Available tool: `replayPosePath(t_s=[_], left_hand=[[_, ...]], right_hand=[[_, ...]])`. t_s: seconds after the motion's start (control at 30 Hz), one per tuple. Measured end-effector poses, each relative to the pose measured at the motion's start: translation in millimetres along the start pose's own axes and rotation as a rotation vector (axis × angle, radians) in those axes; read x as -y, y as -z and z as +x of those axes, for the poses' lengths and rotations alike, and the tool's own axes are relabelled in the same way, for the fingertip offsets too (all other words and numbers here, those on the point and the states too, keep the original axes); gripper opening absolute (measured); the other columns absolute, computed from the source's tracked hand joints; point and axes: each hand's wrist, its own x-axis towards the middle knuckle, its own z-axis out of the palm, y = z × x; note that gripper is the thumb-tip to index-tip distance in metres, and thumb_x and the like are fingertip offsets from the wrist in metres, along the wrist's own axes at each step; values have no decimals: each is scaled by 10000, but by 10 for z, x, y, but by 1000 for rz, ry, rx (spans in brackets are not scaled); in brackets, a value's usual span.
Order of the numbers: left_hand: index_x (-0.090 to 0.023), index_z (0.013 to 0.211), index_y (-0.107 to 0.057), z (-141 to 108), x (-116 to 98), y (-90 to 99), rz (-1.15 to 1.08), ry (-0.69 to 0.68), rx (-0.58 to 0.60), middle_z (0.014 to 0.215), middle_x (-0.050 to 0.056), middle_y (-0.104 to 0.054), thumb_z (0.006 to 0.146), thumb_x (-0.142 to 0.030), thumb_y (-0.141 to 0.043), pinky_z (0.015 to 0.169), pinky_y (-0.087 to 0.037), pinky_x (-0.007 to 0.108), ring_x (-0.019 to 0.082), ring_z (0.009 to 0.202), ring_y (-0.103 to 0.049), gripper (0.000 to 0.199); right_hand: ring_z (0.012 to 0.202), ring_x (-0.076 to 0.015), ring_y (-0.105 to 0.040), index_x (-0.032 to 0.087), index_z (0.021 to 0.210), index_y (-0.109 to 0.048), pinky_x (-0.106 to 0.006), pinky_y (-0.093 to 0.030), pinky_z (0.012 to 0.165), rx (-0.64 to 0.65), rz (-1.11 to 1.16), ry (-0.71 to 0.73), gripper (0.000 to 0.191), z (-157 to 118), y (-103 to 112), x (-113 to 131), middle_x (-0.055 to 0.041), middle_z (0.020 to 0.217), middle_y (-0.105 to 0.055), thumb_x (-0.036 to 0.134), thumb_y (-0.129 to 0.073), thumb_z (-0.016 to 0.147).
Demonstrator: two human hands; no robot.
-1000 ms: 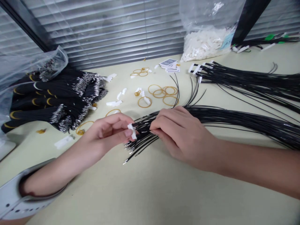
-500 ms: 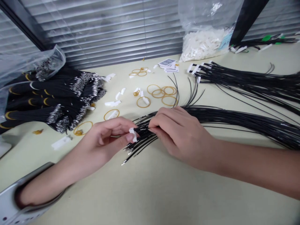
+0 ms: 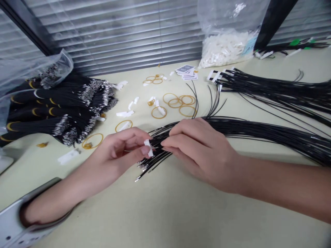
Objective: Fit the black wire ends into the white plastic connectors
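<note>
Between the thumb and fingers of my left hand (image 3: 124, 148) is a small white plastic connector (image 3: 148, 148), pinched upright. Black wires run into its right side. My right hand (image 3: 200, 150) is closed in a pinch just right of the connector, on a thin black wire whose metal tip (image 3: 155, 147) points at the housing. Under both hands lies a long bundle of loose black wires (image 3: 258, 132), with bare metal ends (image 3: 141, 167) fanned out below my left fingertips. The palm side of my right hand is hidden.
Bagged black wire bundles (image 3: 51, 106) with crimped ends lie left. Rubber bands (image 3: 178, 102) and white connector pieces (image 3: 125, 113) are scattered behind my hands. A bag of white connectors (image 3: 224, 48) stands by the blinds. Wires with white connectors (image 3: 271, 86) lie right; cards (image 3: 186, 70) sit at the back.
My right hand's fingertips have shifted slightly down and left, and a wire's metal tip now shows at the connector. My left hand stays nearly in place, still pinching the connector.
</note>
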Motion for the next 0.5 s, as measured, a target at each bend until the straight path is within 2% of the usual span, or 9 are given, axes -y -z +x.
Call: replayPosePath(t_s=[0.1, 0.5], left_hand=[[-252, 898, -615, 3, -3, -11, -20, -2, -7, 731, -59, -639, 827, -224, -610, 595, -436, 92, 50, 687, -569, 77], [-227, 887, -618, -35, -36, -22, 16, -25, -9, 727, -51, -643, 817, -172, -597, 599, -437, 93, 50, 672, -561, 91]], right_hand=[[709, -150, -547, 59, 826, -654, -311, -419, 659, 42, 18, -33, 110, -13, -35, -22, -77, 760, -585, 51, -545, 831], [668, -145, -536, 56, 730, -626, -293, -421, 625, 73, 53, -66, 200, 42, -18, -8, -95, 723, -571, 79, -470, 852]])
